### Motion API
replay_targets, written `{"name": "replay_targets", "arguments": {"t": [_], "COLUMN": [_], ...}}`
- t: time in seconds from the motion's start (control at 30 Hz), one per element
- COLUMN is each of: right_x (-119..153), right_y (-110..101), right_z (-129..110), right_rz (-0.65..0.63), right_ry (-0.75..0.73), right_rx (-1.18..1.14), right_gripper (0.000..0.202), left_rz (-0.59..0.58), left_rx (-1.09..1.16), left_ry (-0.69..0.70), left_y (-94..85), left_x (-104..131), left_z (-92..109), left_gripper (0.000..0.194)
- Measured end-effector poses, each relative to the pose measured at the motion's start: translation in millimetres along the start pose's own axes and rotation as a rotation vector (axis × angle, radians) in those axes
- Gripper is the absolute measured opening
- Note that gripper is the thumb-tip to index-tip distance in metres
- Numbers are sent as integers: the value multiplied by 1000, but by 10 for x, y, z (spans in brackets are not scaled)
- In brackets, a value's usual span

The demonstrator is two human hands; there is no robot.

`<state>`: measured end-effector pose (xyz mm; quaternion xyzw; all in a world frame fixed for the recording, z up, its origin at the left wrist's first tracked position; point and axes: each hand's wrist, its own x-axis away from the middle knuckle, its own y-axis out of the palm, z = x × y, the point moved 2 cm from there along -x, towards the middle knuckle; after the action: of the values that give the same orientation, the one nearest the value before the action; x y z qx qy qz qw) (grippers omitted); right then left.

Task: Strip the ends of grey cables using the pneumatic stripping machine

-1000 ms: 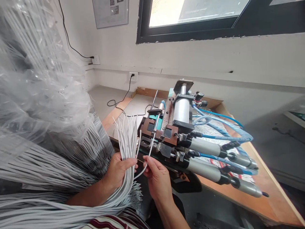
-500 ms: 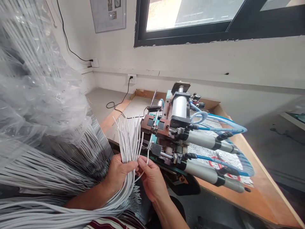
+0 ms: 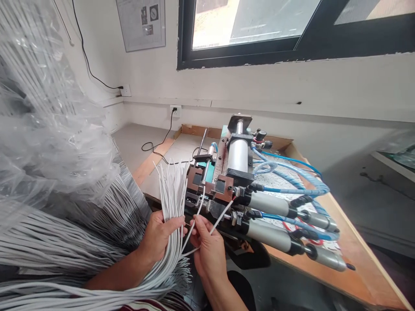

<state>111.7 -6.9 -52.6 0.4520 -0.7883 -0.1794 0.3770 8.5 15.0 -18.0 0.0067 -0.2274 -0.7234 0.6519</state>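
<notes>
My left hand (image 3: 162,235) is wrapped round a thick bundle of grey-white cables (image 3: 171,198), whose cut ends fan upward. Close beside it, my right hand (image 3: 207,242) pinches a single cable (image 3: 198,211) that rises to the jaws of a pneumatic machine (image 3: 210,190). Another cable (image 3: 222,217) slants out of the right hand up to the right, with a bit of red at its tip. Part of the right hand's fingers is hidden behind the cables.
Plastic-wrapped cable bundles (image 3: 81,147) fill the left side. Grey air cylinders (image 3: 269,235) with blue hoses (image 3: 298,190) reach right over a wooden-edged table (image 3: 366,276). More loose cables (image 3: 48,289) lie across the bottom left. A window and sockets are on the wall.
The machine's two jaw blocks have moved apart and its cylinder rods extend further. A cable with a red tip now slants from my right hand. The whole view has shifted slightly.
</notes>
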Motion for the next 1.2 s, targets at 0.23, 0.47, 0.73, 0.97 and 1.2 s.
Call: {"name": "replay_targets", "arguments": {"t": [0.23, 0.47, 0.73, 0.97, 1.2], "right_x": [-78, -129, 13, 37, -31], "right_y": [30, 47, 113, -42, -45], "right_z": [-44, -45, -92, -52, -61], "right_rz": [8, -37, -223, -78, -90], "right_ry": [68, 192, 78, 29, 84], "right_rx": [-86, -130, 46, 90, 75], "right_gripper": [32, 33, 33, 27, 28], "left_rz": [15, 28, -47, 74, 91], "left_rx": [-19, 15, -2, -24, -23], "left_ry": [3, -8, -18, -65, -52], "left_y": [14, 52, 34, -31, -13], "left_x": [-7, 32, 49, 50, 49], "left_z": [63, 73, -72, -85, -71], "left_gripper": [19, 18, 14, 24, 19]}}
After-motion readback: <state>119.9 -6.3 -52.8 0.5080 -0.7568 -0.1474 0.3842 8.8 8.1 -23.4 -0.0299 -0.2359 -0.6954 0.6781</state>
